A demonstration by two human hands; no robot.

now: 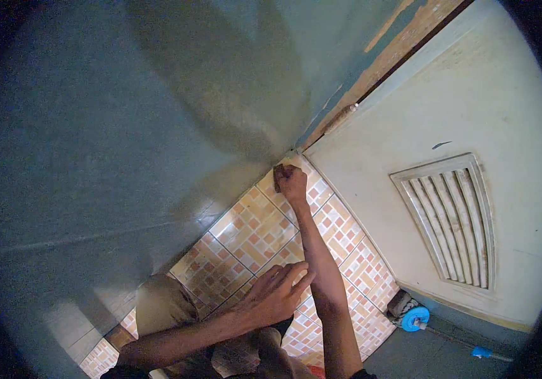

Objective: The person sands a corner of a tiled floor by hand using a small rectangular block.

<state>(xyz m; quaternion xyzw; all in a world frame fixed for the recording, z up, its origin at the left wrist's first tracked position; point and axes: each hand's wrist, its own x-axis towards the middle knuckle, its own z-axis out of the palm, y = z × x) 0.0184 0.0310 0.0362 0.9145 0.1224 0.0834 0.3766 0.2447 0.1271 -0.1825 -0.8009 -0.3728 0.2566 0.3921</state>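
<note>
My right hand [293,184] reaches far down to the corner where the wall meets the tiled floor, near the foot of the door frame. Its fingers are closed round a small dark brown pad-like thing [278,179], pressed at the edge of the tiles; much of it is hidden by the hand. My left hand [278,292] hovers above the floor beside my right forearm, fingers loosely bent and apart, with nothing in it. The floor tiles [252,221] carry an orange, cream and white block pattern.
A blue-grey wall [81,145] rises on the left. On the right stands a pale door [372,170] with a slatted vent [451,221]. Low at the right, a blue round fitting [415,319] joins a hose or pipe. My bent knee [163,303] is at the lower left.
</note>
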